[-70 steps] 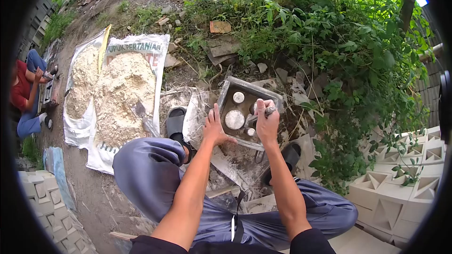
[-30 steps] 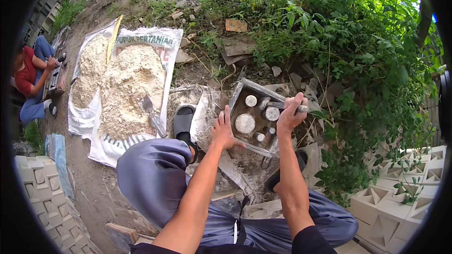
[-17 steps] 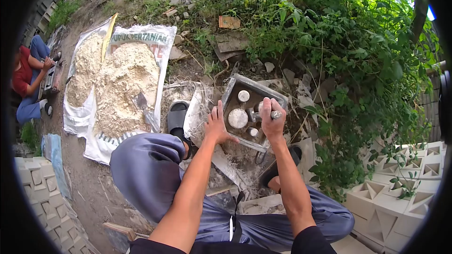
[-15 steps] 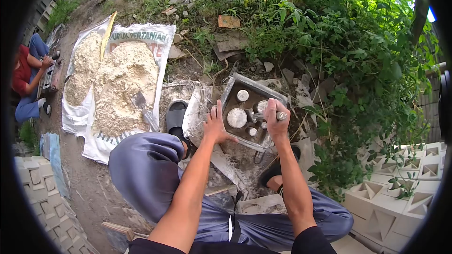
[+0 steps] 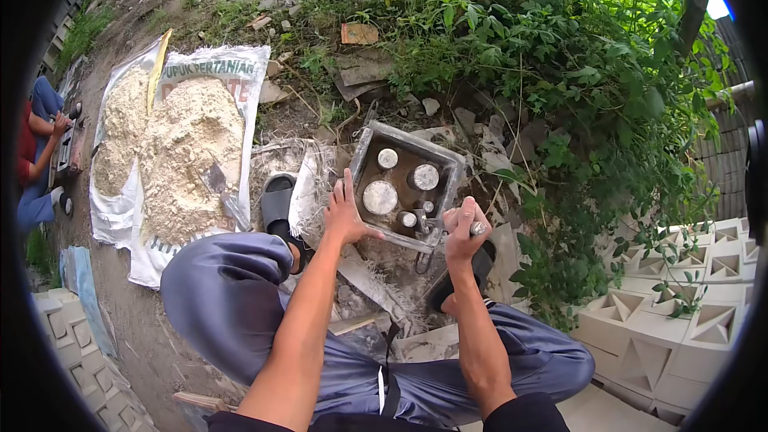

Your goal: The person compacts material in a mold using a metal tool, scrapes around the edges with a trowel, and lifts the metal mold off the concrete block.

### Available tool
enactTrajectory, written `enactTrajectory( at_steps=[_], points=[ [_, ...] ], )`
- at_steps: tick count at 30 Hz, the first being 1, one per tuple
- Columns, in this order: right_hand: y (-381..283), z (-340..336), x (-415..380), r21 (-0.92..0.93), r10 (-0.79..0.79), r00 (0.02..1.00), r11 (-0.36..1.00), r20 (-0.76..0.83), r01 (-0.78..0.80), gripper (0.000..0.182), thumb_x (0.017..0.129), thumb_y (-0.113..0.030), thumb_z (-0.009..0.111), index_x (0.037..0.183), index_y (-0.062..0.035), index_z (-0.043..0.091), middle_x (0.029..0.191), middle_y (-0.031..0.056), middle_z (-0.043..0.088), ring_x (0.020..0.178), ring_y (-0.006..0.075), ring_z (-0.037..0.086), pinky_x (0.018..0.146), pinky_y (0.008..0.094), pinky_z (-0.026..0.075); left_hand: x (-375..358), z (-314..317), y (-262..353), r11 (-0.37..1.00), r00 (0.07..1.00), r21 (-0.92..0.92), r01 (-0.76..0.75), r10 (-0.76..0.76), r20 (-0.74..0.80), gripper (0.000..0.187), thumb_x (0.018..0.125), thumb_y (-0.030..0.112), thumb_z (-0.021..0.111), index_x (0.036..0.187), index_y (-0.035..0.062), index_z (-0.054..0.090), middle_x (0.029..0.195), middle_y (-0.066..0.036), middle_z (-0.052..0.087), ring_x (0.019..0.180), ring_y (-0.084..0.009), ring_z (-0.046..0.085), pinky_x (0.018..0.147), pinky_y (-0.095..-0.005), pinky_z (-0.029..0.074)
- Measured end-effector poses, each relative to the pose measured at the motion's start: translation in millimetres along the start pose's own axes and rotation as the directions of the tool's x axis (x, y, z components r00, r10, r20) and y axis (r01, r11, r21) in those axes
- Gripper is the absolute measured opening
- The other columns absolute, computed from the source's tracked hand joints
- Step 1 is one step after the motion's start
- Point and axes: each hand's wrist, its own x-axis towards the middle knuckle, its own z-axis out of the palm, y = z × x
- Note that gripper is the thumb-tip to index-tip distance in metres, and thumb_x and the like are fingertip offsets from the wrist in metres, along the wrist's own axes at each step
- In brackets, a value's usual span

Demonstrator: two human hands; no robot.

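Observation:
A square grey metal mould box (image 5: 412,138) sits on the ground between my feet. Several upright cylinders with whitish tops stand inside it, among them a wide cylinder (image 5: 380,198) and a smaller one (image 5: 426,177). My left hand (image 5: 346,220) is open at the box's near left corner, fingers stretched along the left wall and thumb along the front wall. Closed around the handle of a small hammer (image 5: 478,229), my right hand (image 5: 465,232) is just outside the right wall. The hammer's head overlaps the near right corner of the box, close to the small cylinders.
To the left, a white sack (image 5: 254,72) lies spread under a heap of pale powder (image 5: 192,136), with a trowel (image 5: 224,192) stuck in it. A person (image 5: 44,140) sits at far left. Patterned pale blocks (image 5: 656,336) are stacked at right, below leafy plants (image 5: 592,112).
My right hand has moved the hammer toward me, from among the cylinders to the box's near right corner. My left hand stays at the box. The whole view has shifted slightly.

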Motion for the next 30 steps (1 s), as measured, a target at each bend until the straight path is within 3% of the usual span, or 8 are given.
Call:
enactTrajectory(
  at_steps=[3, 8, 10, 13, 17, 22, 27, 30],
  points=[
    [-3.3, -2.8, 0.5, -0.086, -0.021, 0.999, 0.996, 0.039, 0.024, 0.041, 0.096, -0.018, 0.045, 0.057, -0.0056, 0.038, 0.049, -0.0029, 0.036, 0.046, 0.0067, 0.033, 0.046, 0.0254, 0.032, -0.7, -0.3, 3.5, 1.000, 1.000, -0.006, 0.008, -0.008, 0.010, 0.158, 0.035, 0.049, 0.090, 0.144, 0.0172, -0.019, 0.149, -0.018, 0.013, 0.134, -0.0391, 0.023, 0.102, -0.0559, 0.030],
    [-38.4, -0.3, 1.7, 0.040, -0.005, 1.000, 0.999, -0.011, 0.005, 0.045, 0.095, -0.017, 0.043, 0.053, -0.0081, 0.030, 0.048, -0.0027, 0.031, 0.044, 0.0066, 0.027, 0.042, 0.0248, 0.027, 1.7, 0.5, -0.6, 1.000, 1.000, 0.021, 0.008, -0.008, -0.011, 0.158, 0.035, 0.049, 0.090, 0.144, 0.0166, -0.020, 0.150, -0.017, 0.013, 0.133, -0.0396, 0.024, 0.102, -0.0552, 0.030],
    [-52.7, -1.7, 6.9, 0.128, -0.095, 0.994, 0.988, 0.063, 0.086, 0.048, 0.096, -0.019, 0.041, 0.051, -0.0087, 0.028, 0.046, -0.0009, 0.031, 0.041, 0.0080, 0.027, 0.039, 0.0249, 0.024, 1.5, 2.9, -2.5, 1.000, 0.999, 0.012, -0.017, 0.017, -0.030, 0.159, 0.034, 0.049, 0.090, 0.144, 0.0170, -0.020, 0.149, -0.017, 0.014, 0.133, -0.0399, 0.024, 0.101, -0.0551, 0.031],
    [-76.0, -6.9, 9.4, 0.196, -0.095, 0.984, 0.978, 0.150, 0.065, 0.050, 0.097, -0.021, 0.039, 0.049, -0.0087, 0.029, 0.044, 0.0007, 0.031, 0.038, 0.0098, 0.027, 0.038, 0.0251, 0.025, 0.8, 0.1, 2.1, 0.999, 1.000, 0.035, 0.022, -0.022, -0.005, 0.158, 0.034, 0.050, 0.090, 0.144, 0.0170, -0.020, 0.149, -0.017, 0.014, 0.133, -0.0396, 0.024, 0.101, -0.0548, 0.031],
    [-75.5, -10.5, 6.4, 0.219, -0.172, 0.971, 0.967, 0.167, 0.134, 0.052, 0.096, -0.021, 0.040, 0.047, -0.0083, 0.029, 0.042, 0.0012, 0.031, 0.037, 0.0109, 0.028, 0.037, 0.0258, 0.025, 0.6, 0.1, 3.3, 1.000, 1.000, 0.025, 0.010, -0.010, -0.009, 0.158, 0.035, 0.050, 0.089, 0.144, 0.0169, -0.019, 0.149, -0.017, 0.013, 0.133, -0.0388, 0.024, 0.101, -0.0544, 0.031],
    [-87.8, -10.7, -4.9, 0.266, -0.217, 0.941, 0.953, 0.258, 0.146, 0.044, 0.085, -0.014, 0.048, 0.045, -0.0049, 0.032, 0.041, 0.0006, 0.032, 0.035, 0.0094, 0.027, 0.035, 0.0252, 0.021, 0.4, -3.1, 1.5, 0.999, 1.000, 0.043, 0.023, -0.024, 0.020, 0.158, 0.036, 0.051, 0.089, 0.144, 0.0173, -0.020, 0.150, -0.018, 0.012, 0.134, -0.0378, 0.023, 0.102, -0.0548, 0.030],
    [-99.4, -9.1, -4.2, 0.296, -0.163, 0.937, 0.953, 0.309, 0.068, 0.042, 0.082, -0.012, 0.049, 0.046, -0.0042, 0.031, 0.041, 0.0008, 0.032, 0.034, 0.0090, 0.027, 0.034, 0.0246, 0.021, 1.8, 2.5, -1.8, 1.000, 1.000, 0.018, -0.015, 0.015, -0.010, 0.158, 0.035, 0.052, 0.089, 0.144, 0.0170, -0.020, 0.150, -0.018, 0.012, 0.133, -0.0385, 0.023, 0.101, -0.0549, 0.031],
    [-88.5, -6.7, 0.3, 0.196, -0.143, 0.898, 0.978, 0.417, 0.065, 0.040, 0.082, -0.015, 0.048, 0.046, -0.0062, 0.032, 0.040, 0.0025, 0.035, 0.033, 0.0101, 0.028, 0.033, 0.0250, 0.025, 2.0, 2.4, 0.2, 1.000, 1.000, 0.026, -0.011, 0.011, -0.019, 0.158, 0.034, 0.052, 0.089, 0.144, 0.0173, -0.019, 0.149, -0.018, 0.013, 0.133, -0.0389, 0.024, 0.101, -0.0548, 0.032]
  ],
)
